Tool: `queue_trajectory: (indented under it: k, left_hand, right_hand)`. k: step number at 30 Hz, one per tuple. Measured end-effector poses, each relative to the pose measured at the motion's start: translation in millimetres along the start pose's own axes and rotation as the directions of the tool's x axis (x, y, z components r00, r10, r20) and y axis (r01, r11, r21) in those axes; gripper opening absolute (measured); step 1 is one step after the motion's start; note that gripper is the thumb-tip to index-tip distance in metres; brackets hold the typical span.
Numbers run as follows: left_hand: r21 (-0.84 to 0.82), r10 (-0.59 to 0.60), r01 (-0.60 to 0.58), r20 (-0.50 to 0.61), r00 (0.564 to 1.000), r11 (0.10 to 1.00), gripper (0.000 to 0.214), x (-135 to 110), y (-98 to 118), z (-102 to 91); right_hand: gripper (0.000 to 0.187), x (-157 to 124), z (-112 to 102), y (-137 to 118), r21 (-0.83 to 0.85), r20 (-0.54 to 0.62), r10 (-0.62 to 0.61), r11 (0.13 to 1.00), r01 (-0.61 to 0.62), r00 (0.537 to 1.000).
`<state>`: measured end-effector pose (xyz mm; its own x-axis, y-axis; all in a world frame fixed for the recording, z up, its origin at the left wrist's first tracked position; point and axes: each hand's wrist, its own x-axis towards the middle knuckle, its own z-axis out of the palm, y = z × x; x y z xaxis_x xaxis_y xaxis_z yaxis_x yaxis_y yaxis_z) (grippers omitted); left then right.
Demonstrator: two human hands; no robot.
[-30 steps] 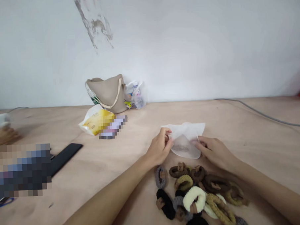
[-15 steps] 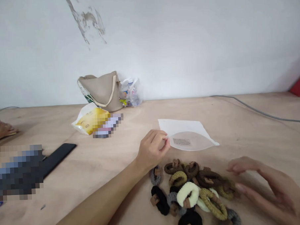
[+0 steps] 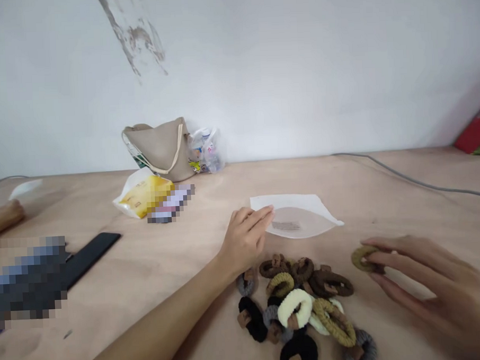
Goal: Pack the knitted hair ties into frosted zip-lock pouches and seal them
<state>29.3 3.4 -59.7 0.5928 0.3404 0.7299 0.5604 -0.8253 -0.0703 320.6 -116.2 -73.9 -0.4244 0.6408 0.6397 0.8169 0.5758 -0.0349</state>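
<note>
My left hand (image 3: 245,235) reaches to the left edge of a white and translucent plastic bag (image 3: 301,227) lying on the table. Its fingers are stretched out, with the tips resting on the bag's edge; the thumb is mostly hidden. In my right hand (image 3: 431,288), an olive-brown hair tie (image 3: 358,258) is pinched between fingers and thumb, to the right of a pile. That pile holds several thick hair ties with brown tags, among them a cream one (image 3: 295,309), a mustard one (image 3: 334,322), a dark brown one (image 3: 331,282) and a black one (image 3: 299,352).
Against the wall stand a beige handbag (image 3: 159,146) and a clear bag of items (image 3: 208,149). A yellow packet (image 3: 147,195) lies before them. A black flat object (image 3: 92,254) is at left, near another person's hand (image 3: 11,214). A grey cable (image 3: 407,178) and red box (image 3: 476,130) are at right.
My right hand has lifted the olive-brown hair tie from the pile's right side. The fingers of my left hand have straightened at the bag's edge. The bag has shifted slightly.
</note>
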Motion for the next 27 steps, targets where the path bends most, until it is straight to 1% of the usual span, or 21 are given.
queue_trajectory:
  k: [2,3,4,6,9,12,14,16,19,21,23,27]
  left_hand:
    - [-0.021,-0.069,0.068,-0.009,0.998,0.997,0.04,0.7,2.7,-0.7]
    - [-0.037,-0.101,0.1,-0.012,0.995,0.994,0.042,1.0,4.0,-1.3]
    - [-0.055,-0.126,0.125,-0.013,0.992,0.991,0.043,1.2,5.3,-2.1]
    - [-0.086,-0.158,0.157,-0.013,0.987,0.984,0.045,1.4,7.7,-4.1]
    - [-0.105,-0.185,0.184,-0.004,0.983,0.977,0.049,1.1,10.5,-6.9]
    - [-0.112,-0.19,0.19,0.014,0.982,0.975,0.052,0.2,12.0,-8.2]
    - [-0.112,-0.193,0.194,0.02,0.981,0.975,0.053,-0.4,12.4,-8.1]
    - [-0.11,-0.197,0.198,0.021,0.98,0.974,0.053,-1.0,12.7,-7.5]
    - [-0.12,-0.179,0.181,0.027,0.983,0.976,0.051,-1.8,13.2,-6.4]
    - [-0.126,-0.154,0.156,0.026,0.988,0.98,0.051,-2.4,13.7,-5.5]
    - [-0.125,-0.133,0.134,0.017,0.991,0.983,0.053,-3.1,13.9,-4.4]
    - [-0.131,-0.114,0.119,0.047,0.992,0.984,0.053,-4.5,12.9,-0.8]
  right_hand:
    - [0.029,16.2,-1.2,-7.7,-0.027,-0.11,-0.049,0.999,0.047,0.993]
    - [0.03,26.7,-0.1,-12.7,-0.041,-0.137,-0.099,0.995,0.094,0.986]
    - [0.03,37.7,2.5,-17.8,-0.062,-0.14,-0.147,0.988,0.139,0.979]
    - [0.03,58.0,11.5,-26.0,-0.126,-0.084,-0.184,0.977,0.172,0.979]
    - [0.032,72.9,27.8,-29.4,-0.182,0.031,-0.122,0.975,0.125,0.992]
    - [0.027,63.8,33.7,-23.5,-0.12,0.061,-0.068,0.99,0.075,0.996]
    - [0.024,49.3,29.0,-18.0,-0.031,0.08,-0.022,0.999,0.025,0.997]
    - [0.025,33.6,20.8,-14.2,0.083,0.116,0.003,0.996,-0.013,0.993]
    - [0.034,15.4,12.3,-15.5,0.207,0.144,-0.008,0.978,-0.022,0.99]
    - [0.04,9.0,13.2,-20.4,0.218,0.15,-0.003,0.976,-0.03,0.989]
    - [0.041,7.4,17.8,-25.5,0.182,0.146,-0.011,0.983,-0.016,0.989]
    - [0.028,11.6,23.9,-26.5,0.148,0.104,-0.071,0.987,0.055,0.992]
